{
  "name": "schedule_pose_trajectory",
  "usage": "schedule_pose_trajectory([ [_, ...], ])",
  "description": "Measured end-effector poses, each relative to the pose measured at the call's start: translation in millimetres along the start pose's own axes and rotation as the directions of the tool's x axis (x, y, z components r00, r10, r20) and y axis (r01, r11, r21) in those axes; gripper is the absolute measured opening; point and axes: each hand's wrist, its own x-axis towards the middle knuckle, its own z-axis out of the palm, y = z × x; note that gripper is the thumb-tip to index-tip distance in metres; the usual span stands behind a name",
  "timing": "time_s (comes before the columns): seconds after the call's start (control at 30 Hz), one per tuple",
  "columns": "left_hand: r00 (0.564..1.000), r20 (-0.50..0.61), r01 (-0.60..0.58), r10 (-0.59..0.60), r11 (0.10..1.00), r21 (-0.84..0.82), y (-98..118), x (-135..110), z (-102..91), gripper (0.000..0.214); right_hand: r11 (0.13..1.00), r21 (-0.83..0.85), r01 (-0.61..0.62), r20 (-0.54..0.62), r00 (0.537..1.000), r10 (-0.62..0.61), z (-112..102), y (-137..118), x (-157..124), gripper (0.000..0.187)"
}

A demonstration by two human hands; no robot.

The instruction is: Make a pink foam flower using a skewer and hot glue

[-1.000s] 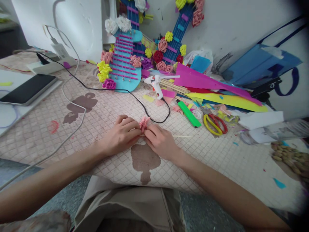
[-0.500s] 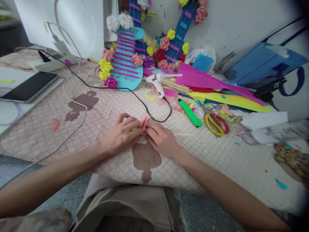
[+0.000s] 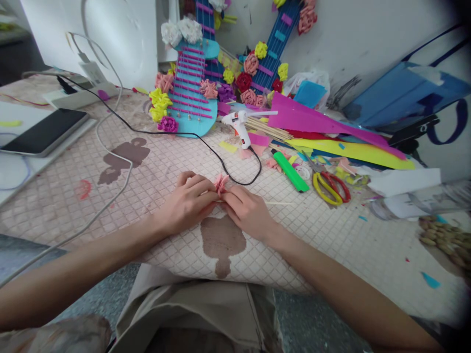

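Observation:
Between my two hands, just above the table's near side, is a pink paper flower (image 3: 221, 184) with folded, pointed petals. My left hand (image 3: 192, 201) closes its fingertips on the flower's left side. From the right, my right hand (image 3: 247, 210) pinches the flower's base. A thin wooden stick (image 3: 278, 203) runs out to the right from behind my right hand; its other end is hidden by the fingers. Beyond the hands, a white hot glue gun (image 3: 238, 128) lies on the table with its black cord looping close to the flower.
To the right lie a green utility knife (image 3: 290, 171), scissors with red and yellow handles (image 3: 327, 189), and magenta paper (image 3: 316, 117). Decorated blue boards (image 3: 191, 93) lean at the back. A tablet (image 3: 46, 131) lies left, near a grey cable (image 3: 110, 196).
Almost nothing differs. Both hands stay on the pink flower, with only a very slight shift of the fingers and of the view.

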Motion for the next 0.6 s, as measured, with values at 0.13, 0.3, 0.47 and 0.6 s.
schedule_pose_trajectory([
  [0.13,1.000,0.006,0.010,-0.010,1.000,-0.004,-0.2,-0.8,0.1,0.009,1.000,0.016,-0.003,-0.017,1.000,0.003,-0.1,0.3,-0.9,0.019],
  [0.3,0.998,0.043,0.044,-0.044,0.999,0.000,1.9,-0.2,-3.6,0.014,1.000,0.023,-0.016,-0.051,0.999,0.018,0.5,1.3,-1.7,0.019],
  [0.47,0.997,0.054,0.055,-0.055,0.998,-0.003,2.7,0.2,-5.0,0.014,1.000,-0.010,-0.008,-0.046,0.999,0.008,1.8,2.7,0.2,0.015],
  [0.6,0.997,0.048,0.062,-0.062,0.998,-0.004,1.6,-0.4,-3.1,0.014,0.999,-0.035,-0.002,-0.053,0.999,0.000,2.1,3.1,1.9,0.015],
])
